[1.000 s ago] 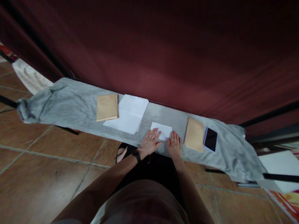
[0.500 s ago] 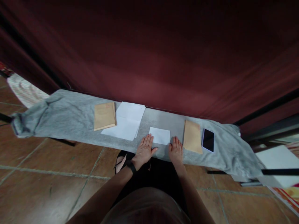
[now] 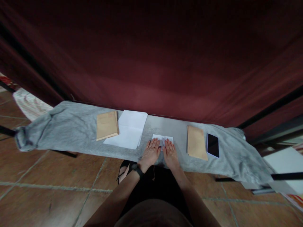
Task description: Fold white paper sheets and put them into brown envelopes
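A small folded white paper (image 3: 163, 137) lies flat on a narrow grey cloth-covered surface (image 3: 163, 124) in front of me. My left hand (image 3: 151, 153) rests flat over its left part, fingers stretched out and pointing away from me. Beside it, my right hand (image 3: 170, 154) presses flat on the right part of the same paper. Only the paper's far edge and a bit between the hands show; the rest is covered. Left of my hands are larger white sheets (image 3: 129, 130) with a crease across them.
Brown envelopes (image 3: 107, 126) overlap the white sheets at the left. Another pile of brown envelopes (image 3: 196, 142) lies to the right, with a phone (image 3: 213, 145) in a pale purple case beside it. A dark red curtain (image 3: 151, 78) hangs along the far edge.
Half a second ago both hands lay at the paper's near corners and most of it showed. Now they have come together on top of it, the right hand having moved left.
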`<act>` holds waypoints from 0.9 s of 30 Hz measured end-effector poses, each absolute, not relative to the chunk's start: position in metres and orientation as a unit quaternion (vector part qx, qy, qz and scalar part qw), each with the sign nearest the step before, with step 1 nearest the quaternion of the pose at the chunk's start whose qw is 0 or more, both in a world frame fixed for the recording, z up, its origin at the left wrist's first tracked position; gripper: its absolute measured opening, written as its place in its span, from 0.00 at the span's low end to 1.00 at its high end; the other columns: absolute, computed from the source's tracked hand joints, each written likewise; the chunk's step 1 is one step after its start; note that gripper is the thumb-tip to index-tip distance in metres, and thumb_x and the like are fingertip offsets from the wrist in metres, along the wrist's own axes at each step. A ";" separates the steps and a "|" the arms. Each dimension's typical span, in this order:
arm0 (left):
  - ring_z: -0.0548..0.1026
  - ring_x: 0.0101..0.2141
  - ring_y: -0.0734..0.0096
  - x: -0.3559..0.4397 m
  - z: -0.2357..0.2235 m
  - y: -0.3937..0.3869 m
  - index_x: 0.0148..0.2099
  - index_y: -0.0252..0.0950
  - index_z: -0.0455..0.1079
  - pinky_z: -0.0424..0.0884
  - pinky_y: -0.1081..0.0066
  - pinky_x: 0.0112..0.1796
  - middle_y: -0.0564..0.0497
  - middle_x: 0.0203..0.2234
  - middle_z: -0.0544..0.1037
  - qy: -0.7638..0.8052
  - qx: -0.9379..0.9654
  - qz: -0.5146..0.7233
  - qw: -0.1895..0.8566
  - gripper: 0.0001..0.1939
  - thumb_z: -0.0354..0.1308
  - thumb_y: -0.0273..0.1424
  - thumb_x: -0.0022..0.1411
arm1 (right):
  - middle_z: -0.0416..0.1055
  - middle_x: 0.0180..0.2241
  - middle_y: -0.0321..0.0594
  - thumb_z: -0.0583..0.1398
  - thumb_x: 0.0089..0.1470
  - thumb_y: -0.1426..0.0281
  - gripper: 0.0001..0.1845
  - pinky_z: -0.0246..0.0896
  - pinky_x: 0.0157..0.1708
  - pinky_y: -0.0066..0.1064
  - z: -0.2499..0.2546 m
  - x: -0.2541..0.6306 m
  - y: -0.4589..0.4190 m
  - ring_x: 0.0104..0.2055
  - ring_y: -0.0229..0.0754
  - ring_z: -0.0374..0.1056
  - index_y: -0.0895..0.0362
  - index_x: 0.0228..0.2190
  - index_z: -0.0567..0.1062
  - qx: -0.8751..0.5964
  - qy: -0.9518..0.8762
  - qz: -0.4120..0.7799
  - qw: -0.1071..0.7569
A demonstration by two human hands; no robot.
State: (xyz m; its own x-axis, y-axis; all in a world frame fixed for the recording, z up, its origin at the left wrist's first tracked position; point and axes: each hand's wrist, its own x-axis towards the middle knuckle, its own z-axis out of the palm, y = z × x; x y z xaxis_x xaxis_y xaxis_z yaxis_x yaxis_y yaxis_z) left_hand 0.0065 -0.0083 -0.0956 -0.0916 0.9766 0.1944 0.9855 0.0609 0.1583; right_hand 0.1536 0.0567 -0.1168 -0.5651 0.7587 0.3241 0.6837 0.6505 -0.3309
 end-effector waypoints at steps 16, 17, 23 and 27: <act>0.52 0.69 0.55 -0.003 -0.115 0.023 0.72 0.34 0.52 0.49 0.49 0.66 0.41 0.69 0.56 -0.732 -0.675 -0.088 0.024 0.30 0.40 0.30 0.70 | 0.55 0.68 0.46 0.40 0.71 0.63 0.29 0.40 0.68 0.50 -0.104 0.122 0.069 0.71 0.49 0.49 0.56 0.66 0.60 -0.434 -0.887 0.102 0.116; 0.51 0.70 0.55 -0.003 -0.114 0.022 0.72 0.33 0.52 0.49 0.49 0.66 0.41 0.69 0.56 -0.734 -0.673 -0.088 0.022 0.30 0.40 0.30 0.70 | 0.55 0.68 0.46 0.41 0.71 0.63 0.29 0.40 0.68 0.50 -0.105 0.122 0.069 0.71 0.49 0.49 0.56 0.66 0.60 -0.434 -0.888 0.098 0.117; 0.52 0.69 0.55 -0.001 -0.108 0.021 0.72 0.32 0.54 0.49 0.50 0.66 0.41 0.70 0.55 -0.739 -0.669 -0.082 0.007 0.30 0.41 0.36 0.72 | 0.50 0.70 0.50 0.44 0.70 0.63 0.29 0.38 0.68 0.49 -0.113 0.134 0.074 0.72 0.50 0.46 0.61 0.67 0.58 -0.453 -0.883 0.068 0.107; 0.52 0.69 0.55 0.000 -0.109 0.020 0.72 0.32 0.53 0.48 0.50 0.67 0.40 0.70 0.55 -0.742 -0.664 -0.091 0.015 0.30 0.41 0.40 0.73 | 0.52 0.69 0.51 0.44 0.70 0.63 0.30 0.40 0.68 0.48 -0.118 0.145 0.077 0.71 0.50 0.48 0.63 0.67 0.57 -0.458 -0.880 0.045 0.120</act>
